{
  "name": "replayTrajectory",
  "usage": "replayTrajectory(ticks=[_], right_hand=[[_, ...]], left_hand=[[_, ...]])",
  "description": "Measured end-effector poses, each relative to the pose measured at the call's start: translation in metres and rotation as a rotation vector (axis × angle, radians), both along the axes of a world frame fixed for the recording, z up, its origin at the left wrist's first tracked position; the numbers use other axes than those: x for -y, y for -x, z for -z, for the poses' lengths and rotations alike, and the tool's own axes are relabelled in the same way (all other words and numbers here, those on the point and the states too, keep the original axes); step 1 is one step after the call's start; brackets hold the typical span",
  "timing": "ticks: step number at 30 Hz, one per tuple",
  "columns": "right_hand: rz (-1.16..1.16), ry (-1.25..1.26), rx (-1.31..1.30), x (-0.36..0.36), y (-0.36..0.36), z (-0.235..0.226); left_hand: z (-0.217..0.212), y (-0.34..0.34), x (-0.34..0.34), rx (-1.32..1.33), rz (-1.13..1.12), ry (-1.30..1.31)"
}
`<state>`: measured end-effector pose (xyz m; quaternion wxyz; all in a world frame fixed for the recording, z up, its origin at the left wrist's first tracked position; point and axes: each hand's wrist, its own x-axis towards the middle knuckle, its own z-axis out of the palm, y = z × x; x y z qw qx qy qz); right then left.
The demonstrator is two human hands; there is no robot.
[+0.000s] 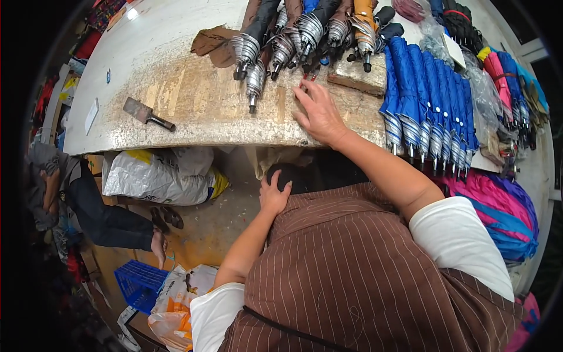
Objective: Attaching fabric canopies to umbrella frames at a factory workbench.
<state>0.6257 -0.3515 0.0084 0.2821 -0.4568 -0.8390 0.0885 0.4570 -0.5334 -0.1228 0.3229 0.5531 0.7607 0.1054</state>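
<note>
My right hand (321, 114) reaches over the worn edge of the worktable, its thumb and fingers apart. Its fingertips are at a small red-handled tool (309, 78), partly hidden by the fingers, so I cannot tell its kind. Just beyond lie several folded umbrellas, among them a black one (251, 47) and an orange one (365, 26), with silvery ribs and dark tips toward me. My left hand (274, 193) rests on my lap at the brown striped apron (352, 258), fingers spread and holding nothing.
A row of blue folded umbrellas (419, 88) lies right of a wooden block (358, 75). On the table's left is a flat-bladed scraper (146, 113). White sacks (155, 179) sit below the table. Another person's leg (111, 211) and a blue crate (139, 284) are at left.
</note>
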Motion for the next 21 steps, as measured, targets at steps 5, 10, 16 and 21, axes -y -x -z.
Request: replayTrajectory(ticks=[5,10,16,21], right_hand=[[-0.079,-0.004,0.097,-0.018,-0.005,0.007],[-0.08,-0.043,0.115,-0.016,-0.009,0.005],[-0.126,0.001,0.076,-0.008,-0.018,-0.001],[-0.143,0.005,0.031,-0.009,-0.032,0.004]], left_hand=[[-0.061,-0.014,-0.028,0.315,0.153,-0.268],[-0.195,-0.038,-0.121,0.385,0.27,-0.767],[-0.182,-0.039,-0.263,0.08,0.16,-0.677],[-0.188,-0.052,-0.296,0.0,0.177,-0.302]])
